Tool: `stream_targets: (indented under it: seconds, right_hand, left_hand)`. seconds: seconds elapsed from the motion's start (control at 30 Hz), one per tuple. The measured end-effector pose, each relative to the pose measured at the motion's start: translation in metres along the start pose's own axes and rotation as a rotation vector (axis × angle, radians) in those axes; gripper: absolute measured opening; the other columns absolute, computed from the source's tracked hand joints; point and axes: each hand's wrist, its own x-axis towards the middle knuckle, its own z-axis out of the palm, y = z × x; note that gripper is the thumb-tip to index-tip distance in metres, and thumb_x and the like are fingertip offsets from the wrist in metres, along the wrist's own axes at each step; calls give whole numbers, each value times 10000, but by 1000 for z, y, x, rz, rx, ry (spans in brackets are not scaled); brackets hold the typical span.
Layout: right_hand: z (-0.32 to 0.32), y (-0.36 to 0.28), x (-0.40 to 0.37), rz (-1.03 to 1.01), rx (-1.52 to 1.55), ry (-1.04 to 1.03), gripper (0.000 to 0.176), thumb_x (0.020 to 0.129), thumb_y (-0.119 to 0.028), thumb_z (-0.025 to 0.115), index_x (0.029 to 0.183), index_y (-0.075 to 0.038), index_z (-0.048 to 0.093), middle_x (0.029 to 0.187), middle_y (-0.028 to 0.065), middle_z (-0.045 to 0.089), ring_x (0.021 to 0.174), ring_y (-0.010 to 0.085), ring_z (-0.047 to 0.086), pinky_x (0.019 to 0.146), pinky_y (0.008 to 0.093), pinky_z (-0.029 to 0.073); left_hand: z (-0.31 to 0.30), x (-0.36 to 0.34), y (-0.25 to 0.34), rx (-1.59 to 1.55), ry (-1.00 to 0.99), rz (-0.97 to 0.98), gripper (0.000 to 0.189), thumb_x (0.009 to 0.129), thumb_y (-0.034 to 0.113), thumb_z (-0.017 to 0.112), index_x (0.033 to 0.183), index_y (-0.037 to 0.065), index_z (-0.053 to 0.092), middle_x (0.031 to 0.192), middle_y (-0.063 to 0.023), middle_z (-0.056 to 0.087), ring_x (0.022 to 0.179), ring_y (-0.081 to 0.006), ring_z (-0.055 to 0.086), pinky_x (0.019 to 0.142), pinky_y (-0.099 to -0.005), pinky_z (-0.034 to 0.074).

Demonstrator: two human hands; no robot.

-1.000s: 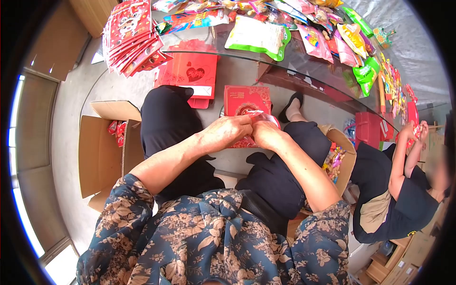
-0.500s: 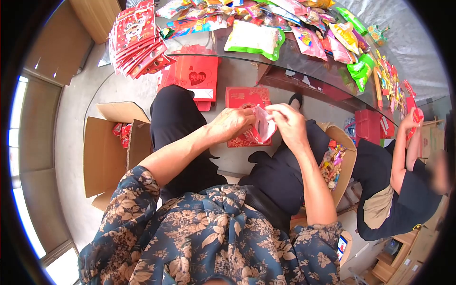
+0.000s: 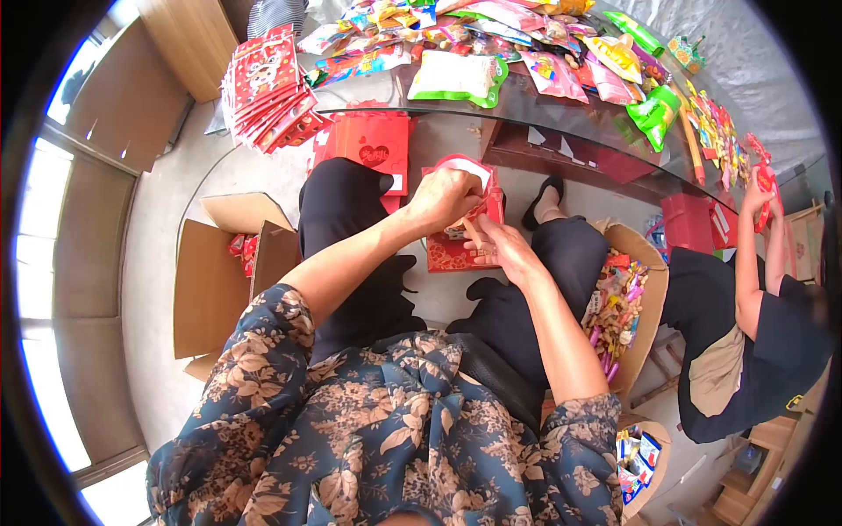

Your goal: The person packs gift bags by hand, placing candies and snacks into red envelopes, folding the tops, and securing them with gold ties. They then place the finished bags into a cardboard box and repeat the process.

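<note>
My left hand (image 3: 447, 197) grips the top of a small red and white pouch (image 3: 469, 175), holding its mouth open above my lap. My right hand (image 3: 497, 245) is just below it, fingers pinched at the pouch's lower edge; whether it holds anything small I cannot tell. Under both hands a red printed gift box (image 3: 452, 254) lies between my knees. I sit in black trousers and a dark floral top.
A glass table (image 3: 561, 105) ahead carries a stack of red pouches (image 3: 267, 88) and many snack packets (image 3: 456, 77). An open carton (image 3: 219, 272) stands at my left, a carton of candies (image 3: 618, 302) at my right. Another person (image 3: 754, 307) sits at right, hands raised.
My left hand lifted the pouch up and forward with its mouth opened. My right hand let go of the top and dropped below it. The view tilted down slightly.
</note>
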Motion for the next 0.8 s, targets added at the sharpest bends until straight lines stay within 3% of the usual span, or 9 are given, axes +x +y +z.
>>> stream_targets:
  seconds: [0.03, 0.07, 0.2, 0.37, 0.47, 0.5, 0.57, 0.7, 0.8]
  right_hand:
    - [4, -3, 5, 39, 28, -55, 648, 906, -565, 607, 1262, -24, 585, 1142, 108, 640, 1008, 171, 620, 756, 311, 512]
    - [10, -5, 9, 57, 27, -35, 461, 937, -450, 624, 1173, -54, 622, 1058, 88, 675, 895, 152, 667, 688, 274, 541]
    - [17, 19, 40, 44, 3, 60, 303, 892, -348, 710, 1019, -84, 630, 874, 29, 678, 754, 117, 658, 589, 233, 512]
    - [12, 38, 48, -47, 88, 117, 216, 915, -295, 686, 1002, -107, 626, 878, 18, 681, 775, 110, 653, 656, 255, 516]
    - [15, 29, 34, -40, 148, 89, 166, 962, -267, 617, 1010, -108, 615, 921, 26, 686, 799, 122, 655, 712, 276, 519]
    - [15, 26, 30, -33, 162, 85, 158, 980, -259, 589, 1014, -107, 611, 938, 30, 688, 809, 128, 656, 730, 283, 519]
    - [12, 25, 29, -34, 181, 28, 191, 1007, -268, 536, 1043, -94, 606, 968, 52, 688, 826, 147, 660, 734, 291, 525]
    - [9, 22, 28, -30, 174, -65, 255, 1035, -299, 465, 1053, -78, 591, 935, 93, 697, 796, 170, 678, 700, 281, 534]
    - [7, 22, 27, -2, 150, -122, 317, 1039, -314, 455, 1095, -44, 611, 935, 107, 701, 797, 178, 682, 706, 286, 538]
  left_hand:
    - [0, -1, 2, 2, 1, -19, 136, 793, 182, 688, 842, 55, 689, 792, -137, 684, 765, -332, 665, 692, -436, 512]
    - [4, -2, 0, 29, 13, -44, 138, 793, 197, 682, 840, 67, 693, 791, -144, 684, 762, -333, 665, 690, -438, 513]
    - [14, -5, -6, 3, 14, -112, 154, 789, 209, 679, 860, 74, 697, 798, -148, 684, 765, -331, 667, 690, -435, 513]
    - [17, -8, -16, -103, 78, -115, 151, 812, 187, 678, 903, 69, 699, 750, -131, 674, 705, -303, 664, 668, -415, 512]
    - [11, -16, -11, -196, 444, -50, 134, 849, 158, 673, 924, 49, 693, 692, -96, 662, 630, -250, 643, 638, -382, 512]
    - [10, -19, -12, -290, 499, -95, 94, 862, 120, 664, 911, 40, 673, 742, -133, 601, 704, -270, 626, 677, -384, 517]
    - [9, -31, -23, -250, 430, -277, 208, 903, 196, 647, 910, -10, 682, 692, -117, 661, 665, -174, 635, 650, -334, 513]
    - [42, -46, -59, -282, -70, -563, 370, 938, 332, 591, 837, -1, 717, 711, -107, 671, 688, -150, 639, 652, -326, 510]
    - [58, -42, -59, -741, -264, -679, 362, 958, 354, 590, 927, 17, 718, 809, -86, 687, 725, -172, 644, 666, -334, 515]
